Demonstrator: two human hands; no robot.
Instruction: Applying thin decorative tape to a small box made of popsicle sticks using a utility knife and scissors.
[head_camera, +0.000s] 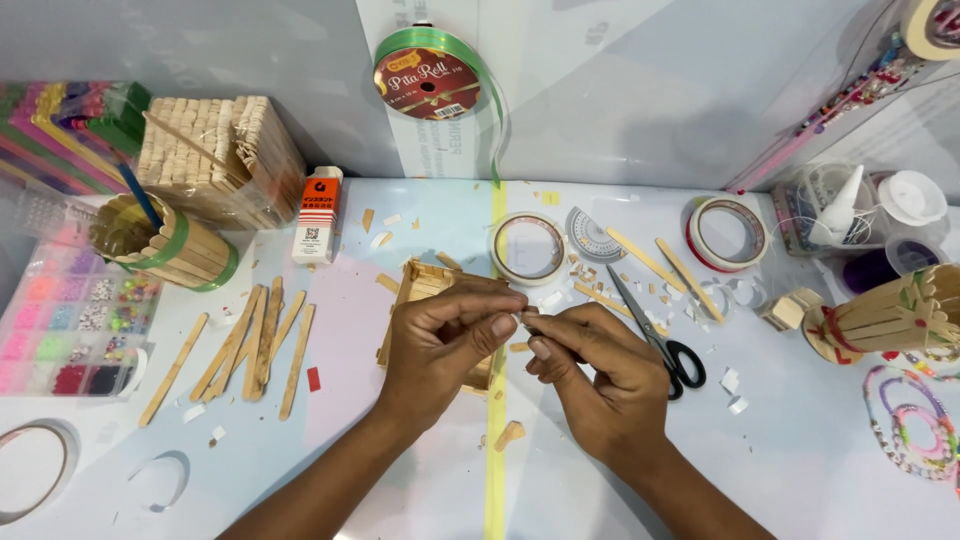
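Note:
My left hand (445, 340) and my right hand (595, 375) meet at the middle of the table, fingertips pinched together on a tiny pale piece (522, 318) that is too small to identify. Under my left hand lies a small box built of craft sticks (425, 285), partly hidden by the fingers. Black-handled scissors (655, 335) lie just right of my right hand. A roll of clear tape (528, 248) rests beyond my fingertips.
Loose craft sticks (255, 345) lie at left, near a stick cup (165, 245) and a bead organizer (70, 325). A glue bottle (318, 215), stick stack (215, 155), ribbon spool (428, 82), red-edged tape roll (727, 232) and another stick cup (890, 318) surround the work area.

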